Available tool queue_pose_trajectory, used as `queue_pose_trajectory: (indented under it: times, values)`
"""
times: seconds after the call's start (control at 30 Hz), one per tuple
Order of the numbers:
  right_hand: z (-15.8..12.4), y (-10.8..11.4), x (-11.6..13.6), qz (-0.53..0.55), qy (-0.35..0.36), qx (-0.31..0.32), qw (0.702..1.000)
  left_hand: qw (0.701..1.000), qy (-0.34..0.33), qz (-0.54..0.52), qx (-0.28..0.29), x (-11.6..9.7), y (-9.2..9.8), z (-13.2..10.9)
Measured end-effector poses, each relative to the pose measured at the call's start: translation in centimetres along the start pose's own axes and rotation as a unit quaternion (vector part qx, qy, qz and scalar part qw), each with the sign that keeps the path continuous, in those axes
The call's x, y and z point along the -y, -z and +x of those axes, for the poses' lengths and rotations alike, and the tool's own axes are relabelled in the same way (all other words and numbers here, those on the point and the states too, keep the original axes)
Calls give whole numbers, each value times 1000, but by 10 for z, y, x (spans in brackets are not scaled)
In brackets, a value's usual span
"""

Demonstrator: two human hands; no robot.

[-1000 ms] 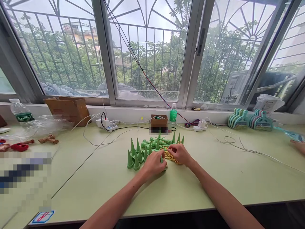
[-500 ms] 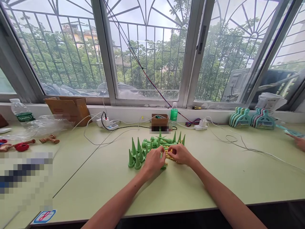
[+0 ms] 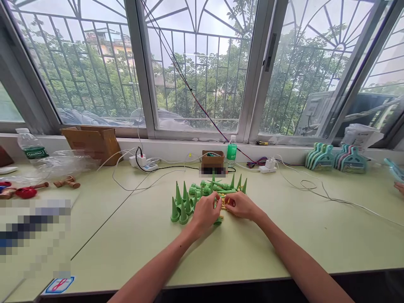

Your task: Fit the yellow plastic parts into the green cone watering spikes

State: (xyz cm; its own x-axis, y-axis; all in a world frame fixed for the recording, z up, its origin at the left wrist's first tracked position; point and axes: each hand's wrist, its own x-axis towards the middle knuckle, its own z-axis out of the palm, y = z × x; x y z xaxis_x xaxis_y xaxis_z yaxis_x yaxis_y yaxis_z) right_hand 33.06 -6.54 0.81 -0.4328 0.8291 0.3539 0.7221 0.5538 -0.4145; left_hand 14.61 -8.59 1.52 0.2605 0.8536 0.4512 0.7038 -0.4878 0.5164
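My left hand (image 3: pixel 205 212) is closed in a pinch among the green plastic pieces, its fingertips pointing right. Facing it, my right hand (image 3: pixel 243 205) is also pinched, beside small yellow pieces (image 3: pixel 228 202). Whatever the fingertips hold is too small or hidden to make out. Several pointed green cones (image 3: pixel 183 215) stand upright to the left of my left hand. Behind both hands lies a pile of green ribbed pieces with stems (image 3: pixel 196 187). One green cup-like piece (image 3: pixel 217 221) shows just under my left hand, partly covered.
A small brown box (image 3: pixel 212 158) and a green-labelled bottle (image 3: pixel 231 150) stand behind the pile. White cables (image 3: pixel 315 189) cross the table on the right. Turquoise clip-like items (image 3: pixel 320 158) stand at back right. Another person's hand (image 3: pixel 399 187) is at the right edge.
My right hand has drawn slightly right, widening the gap between my hands. The other person's hand and turquoise item have shifted toward the right edge. The view has shifted a little.
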Motion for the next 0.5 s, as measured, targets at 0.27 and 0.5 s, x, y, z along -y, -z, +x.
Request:
queue_pose_trajectory:
  times: [0.27, 0.5]
  values:
    - [0, 0, 2, 21, 11, -5, 1000, 1000, -1, 4, 3, 0, 1, 0]
    - [3, -4, 7, 73, 9, -81, 994, 1000, 5, -18, 7, -2, 3, 0]
